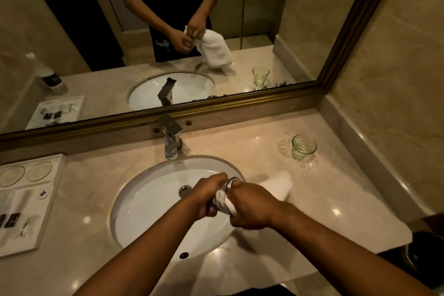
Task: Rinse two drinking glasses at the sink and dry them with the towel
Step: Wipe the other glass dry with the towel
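a drinking glass (228, 187) is held over the right side of the white sink basin (149, 199), and it is being dried with a white towel (276, 185). the left hand (207, 196) is curled around the body of the glass, so the glass is gripped from the outside. the right hand (252, 206) is closed on a bunched part of the towel, which appears to be pushed into the mouth of the glass; only a dark arc of rim is seen between the hands. the loose end of the towel is draped away to the right over the marble counter (312, 199). the second glass (303, 147), green-tinted, is stood upright on the counter near the right wall, well apart from the hands; whether it has been dried cannot be told.

for the step to be done well, the glass should be turned by the left hand while the cloth is kept pressed against the inner wall and base, so that the whole inside is wiped. the grip should be kept firm but not crushing, since wet glass is likely to be slippery. the outside and rim should be wiped afterwards with a dry part of the towel. no water is seen running from the faucet (170, 137).
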